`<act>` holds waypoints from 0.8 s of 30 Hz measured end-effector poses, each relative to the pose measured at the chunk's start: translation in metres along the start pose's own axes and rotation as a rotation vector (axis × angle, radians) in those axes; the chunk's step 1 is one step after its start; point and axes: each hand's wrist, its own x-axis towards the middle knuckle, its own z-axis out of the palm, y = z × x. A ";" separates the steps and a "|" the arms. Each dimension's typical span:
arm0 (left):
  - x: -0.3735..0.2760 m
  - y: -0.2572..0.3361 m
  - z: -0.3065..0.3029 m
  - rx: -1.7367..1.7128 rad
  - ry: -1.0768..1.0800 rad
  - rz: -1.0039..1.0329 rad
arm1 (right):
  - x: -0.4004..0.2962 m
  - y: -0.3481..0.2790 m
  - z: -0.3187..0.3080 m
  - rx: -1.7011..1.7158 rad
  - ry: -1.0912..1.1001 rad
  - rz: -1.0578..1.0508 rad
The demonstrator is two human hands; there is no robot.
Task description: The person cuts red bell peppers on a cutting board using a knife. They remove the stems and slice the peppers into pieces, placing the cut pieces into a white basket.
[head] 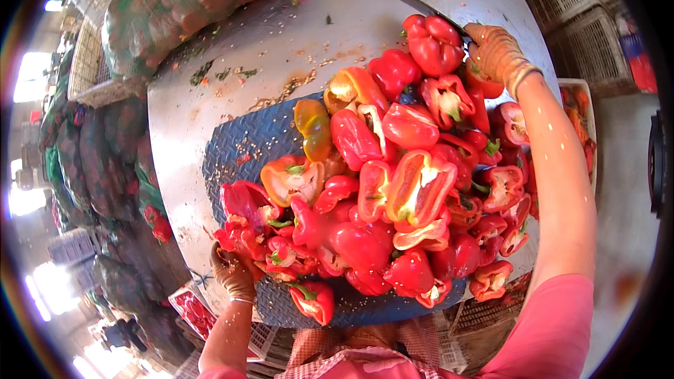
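A large heap of red bell peppers (pixel 363 242), many cut in half with pale cores and seeds showing, covers much of a blue textured mat (pixel 242 142). My right hand (pixel 497 55), in a stained glove, grips a knife (pixel 429 8) at the far right of the heap. The dark blade points away to the upper left, beside a whole-looking red pepper (pixel 434 45). At the heap's near left edge is my gloved left hand (pixel 234 276), against cut peppers; its fingers are partly hidden. A yellow-green pepper piece (pixel 313 129) lies near the mat's middle.
Seeds and green scraps are scattered over the metal table (pixel 179 100). A filled green mesh sack (pixel 174 16) lies at the far left. More sacks (pixel 95 163) stand beyond the left edge. Plastic crates (pixel 595 37) are stacked right; a crate of red pieces (pixel 195 310) sits below left.
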 end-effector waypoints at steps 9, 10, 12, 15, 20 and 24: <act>0.003 0.003 0.008 0.164 0.039 0.126 | -0.069 -0.080 0.035 0.104 0.082 -0.523; 0.005 0.007 0.011 0.229 0.057 0.096 | -0.077 -0.088 0.035 0.127 0.120 -0.517; 0.005 -0.001 0.010 0.239 0.059 0.117 | -0.083 -0.095 0.036 0.126 0.164 -0.569; 0.005 0.001 0.009 0.321 0.081 0.112 | -0.079 -0.098 0.020 0.025 0.150 -0.546; 0.005 0.021 0.009 0.298 0.044 0.104 | -0.030 -0.130 0.009 0.203 0.276 -0.429; 0.005 0.021 0.011 0.323 0.085 0.152 | -0.004 -0.188 -0.014 0.012 0.081 -0.504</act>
